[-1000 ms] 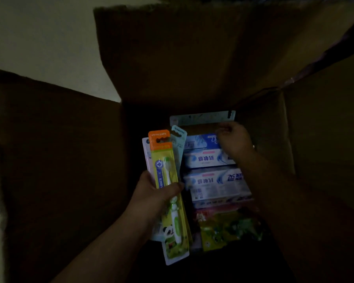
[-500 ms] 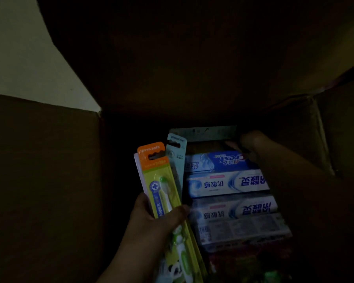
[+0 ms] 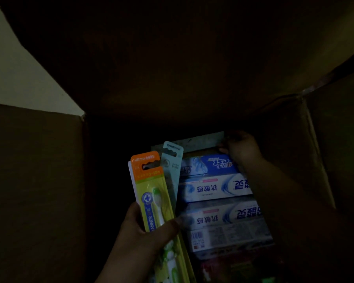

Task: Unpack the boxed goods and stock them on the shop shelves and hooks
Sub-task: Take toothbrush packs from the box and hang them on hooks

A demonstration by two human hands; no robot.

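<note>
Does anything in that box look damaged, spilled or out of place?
Nothing stands out. The toothpaste cartons lie flat in a neat row in the cardboard box. The left hand holds toothbrush packs; the right hand grips a pale card at the back. It is too dark to judge small dents.

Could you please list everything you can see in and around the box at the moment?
Cardboard box: one, brown, open, flaps up, fills the view.
Toothbrush packs: at least two, one orange and yellow in front, one pale teal behind, held up over the box's left side.
Toothpaste boxes: at least three, blue and white, lying side by side inside the box.
Flat grey pack: one, at the far end of the box, too dark to identify.
Floor: pale, upper left outside the box.
Left hand: grips the toothbrush packs.
Right hand: holds the grey pack's right end.
</note>
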